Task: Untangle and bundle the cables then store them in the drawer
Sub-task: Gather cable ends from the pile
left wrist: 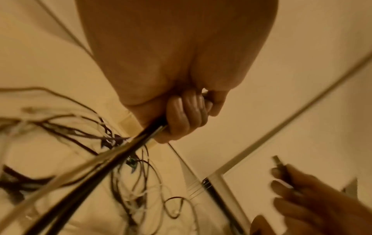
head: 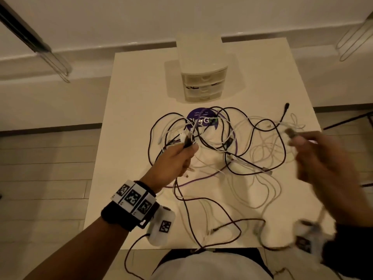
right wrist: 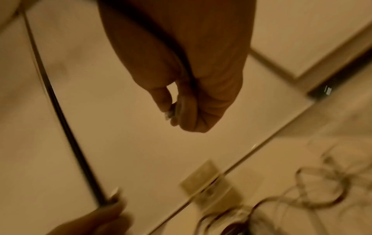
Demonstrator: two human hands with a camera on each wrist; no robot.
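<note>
A tangle of black, white and purple cables (head: 222,142) sprawls over the white table (head: 131,118). My left hand (head: 177,156) is raised at the tangle's left side and grips a bunch of cable ends, a black plug sticking up from the fist; the left wrist view shows my fingers (left wrist: 185,114) curled round dark and pale cables (left wrist: 112,152). My right hand (head: 314,156), blurred, is lifted at the right and pinches a plug end (head: 290,132) between thumb and fingers (right wrist: 181,111). A small white drawer unit (head: 202,77) stands at the table's back, its drawers closed.
A purple round sticker (head: 201,119) lies under the tangle in front of the drawer unit. Cables hang over the table's near edge (head: 181,248) toward my lap. Tiled floor surrounds the table, with metal chair legs (head: 58,63) at the far left and right.
</note>
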